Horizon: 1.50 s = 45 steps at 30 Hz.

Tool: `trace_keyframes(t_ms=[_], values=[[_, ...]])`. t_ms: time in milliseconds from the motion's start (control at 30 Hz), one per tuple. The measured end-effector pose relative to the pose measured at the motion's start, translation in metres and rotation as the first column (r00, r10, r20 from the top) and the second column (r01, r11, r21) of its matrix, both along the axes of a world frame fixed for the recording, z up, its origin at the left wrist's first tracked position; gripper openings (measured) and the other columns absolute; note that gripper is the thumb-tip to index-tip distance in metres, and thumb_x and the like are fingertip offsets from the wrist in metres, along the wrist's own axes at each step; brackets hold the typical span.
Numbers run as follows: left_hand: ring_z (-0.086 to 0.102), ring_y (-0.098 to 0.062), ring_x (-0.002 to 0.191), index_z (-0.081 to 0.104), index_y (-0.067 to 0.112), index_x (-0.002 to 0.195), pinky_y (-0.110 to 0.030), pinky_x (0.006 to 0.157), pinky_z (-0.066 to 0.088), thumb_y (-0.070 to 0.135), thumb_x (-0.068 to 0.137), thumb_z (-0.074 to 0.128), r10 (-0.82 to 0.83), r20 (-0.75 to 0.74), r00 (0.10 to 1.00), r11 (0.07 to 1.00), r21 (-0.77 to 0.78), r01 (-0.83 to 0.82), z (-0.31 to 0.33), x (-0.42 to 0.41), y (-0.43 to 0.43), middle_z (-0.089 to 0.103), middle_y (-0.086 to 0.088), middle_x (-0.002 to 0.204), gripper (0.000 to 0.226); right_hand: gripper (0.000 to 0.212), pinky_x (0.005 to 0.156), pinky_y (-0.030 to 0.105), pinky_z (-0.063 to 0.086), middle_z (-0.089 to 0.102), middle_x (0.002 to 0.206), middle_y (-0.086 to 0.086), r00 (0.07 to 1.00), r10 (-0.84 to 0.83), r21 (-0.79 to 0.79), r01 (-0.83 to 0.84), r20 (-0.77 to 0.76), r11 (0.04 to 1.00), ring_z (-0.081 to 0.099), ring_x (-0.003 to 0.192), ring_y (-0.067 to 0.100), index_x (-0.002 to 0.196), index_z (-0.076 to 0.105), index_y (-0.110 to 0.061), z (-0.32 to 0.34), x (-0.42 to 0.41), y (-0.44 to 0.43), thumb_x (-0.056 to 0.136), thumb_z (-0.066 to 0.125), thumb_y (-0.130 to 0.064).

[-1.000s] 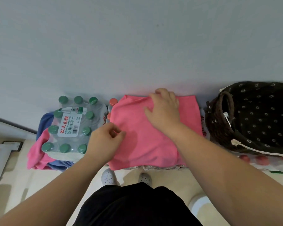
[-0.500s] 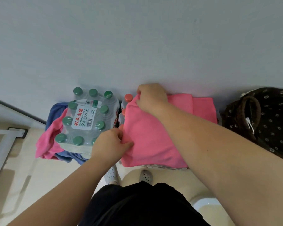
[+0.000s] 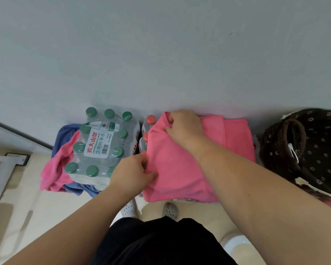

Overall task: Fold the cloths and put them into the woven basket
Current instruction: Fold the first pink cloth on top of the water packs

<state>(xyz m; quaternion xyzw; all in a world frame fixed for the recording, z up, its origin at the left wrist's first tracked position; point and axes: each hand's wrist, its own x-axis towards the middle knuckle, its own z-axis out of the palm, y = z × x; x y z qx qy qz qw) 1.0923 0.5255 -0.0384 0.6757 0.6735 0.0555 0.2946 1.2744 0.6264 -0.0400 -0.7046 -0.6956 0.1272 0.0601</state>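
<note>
A pink cloth (image 3: 182, 169) lies spread flat against the wall, partly folded, on top of a pack of red-capped bottles. My left hand (image 3: 131, 173) pinches its near left edge. My right hand (image 3: 183, 125) grips its far left corner, fingers curled round the fabric. The woven basket (image 3: 275, 148), dark brown with a flowered dark lining, stands at the right. More cloths, one pink (image 3: 54, 169) and one blue (image 3: 65, 132), lie crumpled under a bottle pack at the left.
A shrink-wrapped pack of green-capped water bottles (image 3: 101, 142) sits left of the pink cloth. Red-capped bottles (image 3: 151, 119) show at the cloth's left edge. A grey wall runs behind everything. My shoes (image 3: 170, 209) stand on the beige floor below.
My right hand moved from the middle of the pink cloth to its far left corner and took hold of it. My left hand took hold of the near left edge. The view shifted left.
</note>
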Motion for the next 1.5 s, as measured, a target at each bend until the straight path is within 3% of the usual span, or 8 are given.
trace_keyframes(t_ms=[167, 333, 467, 600, 800, 1133, 1333, 1500], values=[[0.049, -0.01, 0.057, 0.051, 0.017, 0.07, -0.027, 0.047, 0.034, 0.032, 0.072, 0.077, -0.024, 0.002, 1.0, 1.0, 0.004, 0.024, 0.004, 0.001, 0.0, 0.058, 0.002, 0.064, 0.03, 0.01, 0.081, 0.033, 0.043, 0.063, 0.098, 0.003, 0.992, 0.008, 0.027, -0.004, -0.128, 1.0, 0.058, 0.098, 0.029, 0.091, 0.072, -0.025, 0.003, -0.004, 0.0, 0.084, 0.066, -0.028], [0.046, -0.013, 0.055, 0.047, 0.018, 0.065, -0.029, 0.048, 0.033, 0.026, 0.073, 0.074, -0.051, 0.034, 0.998, 0.999, 0.011, 0.05, 0.003, 0.001, -0.004, 0.052, 0.003, 0.06, 0.03, 0.015, 0.079, 0.032, 0.047, 0.07, 0.103, 0.002, 0.964, -0.119, 0.038, 0.131, -0.236, 0.991, 0.063, 0.098, 0.027, 0.096, 0.07, -0.021, 0.022, -0.006, 0.011, 0.091, 0.059, -0.03], [0.052, -0.018, 0.058, 0.057, 0.013, 0.067, -0.034, 0.055, 0.044, 0.021, 0.069, 0.075, 0.156, 0.207, 0.966, 0.986, -0.088, -0.14, 0.005, -0.009, -0.012, 0.057, -0.001, 0.062, 0.02, 0.02, 0.086, 0.033, 0.049, 0.071, 0.108, 0.005, 0.94, -0.194, 0.036, 0.212, -0.282, 0.977, 0.064, 0.103, 0.028, 0.101, 0.071, -0.017, 0.035, -0.014, 0.027, 0.093, 0.055, -0.024], [0.048, -0.013, 0.049, 0.062, 0.013, 0.079, -0.025, 0.046, 0.035, 0.016, 0.075, 0.076, 0.362, 0.34, 0.868, 0.919, -0.286, -0.271, 0.014, -0.022, -0.015, 0.06, 0.0, 0.061, 0.014, 0.021, 0.085, 0.034, 0.049, 0.072, 0.105, 0.007, 0.929, -0.19, 0.041, 0.213, -0.317, 0.976, 0.065, 0.102, 0.03, 0.1, 0.072, -0.014, 0.032, -0.033, 0.033, 0.09, 0.053, -0.016], [0.056, -0.023, 0.058, 0.069, 0.007, 0.079, -0.033, 0.054, 0.044, 0.021, 0.084, 0.072, 0.408, 0.231, 0.884, 0.897, -0.284, -0.34, 0.016, -0.062, -0.015, 0.068, -0.016, 0.075, 0.015, 0.018, 0.075, 0.032, 0.044, 0.07, 0.095, 0.005, 0.888, -0.129, 0.064, 0.175, -0.441, 0.982, 0.062, 0.091, 0.028, 0.09, 0.067, -0.015, 0.028, -0.08, 0.035, 0.086, 0.051, -0.008], [0.045, -0.017, 0.039, 0.058, 0.012, 0.085, -0.024, 0.037, 0.035, 0.031, 0.097, 0.057, 0.341, 0.229, 0.912, 0.92, -0.28, -0.274, 0.016, -0.133, 0.0, 0.057, -0.006, 0.067, 0.023, 0.013, 0.073, 0.035, 0.047, 0.07, 0.09, 0.006, 0.854, -0.162, 0.061, 0.22, -0.495, 0.974, 0.062, 0.086, 0.03, 0.087, 0.062, -0.015, 0.019, -0.159, 0.055, 0.088, 0.05, -0.009], [0.053, -0.028, 0.05, 0.05, 0.01, 0.077, -0.039, 0.054, 0.044, 0.031, 0.093, 0.059, 0.316, 0.199, 0.928, 0.927, -0.272, -0.257, 0.01, -0.184, 0.02, 0.051, -0.008, 0.062, 0.028, 0.016, 0.067, 0.028, 0.034, 0.068, 0.086, -0.001, 0.856, -0.104, 0.057, 0.154, -0.506, 0.986, 0.059, 0.082, 0.024, 0.078, 0.054, -0.024, 0.016, -0.212, 0.063, 0.087, 0.054, -0.011], [0.067, -0.034, 0.066, 0.054, 0.014, 0.084, -0.051, 0.06, 0.058, 0.035, 0.087, 0.064, 0.27, 0.155, 0.95, 0.948, -0.217, -0.233, 0.008, -0.209, 0.033, 0.064, -0.008, 0.077, 0.024, 0.017, 0.084, 0.032, 0.05, 0.069, 0.106, 0.001, 0.84, -0.001, 0.036, 0.025, -0.542, 0.999, 0.064, 0.098, 0.02, 0.108, 0.06, -0.018, 0.007, -0.232, 0.058, 0.091, 0.057, -0.017]])
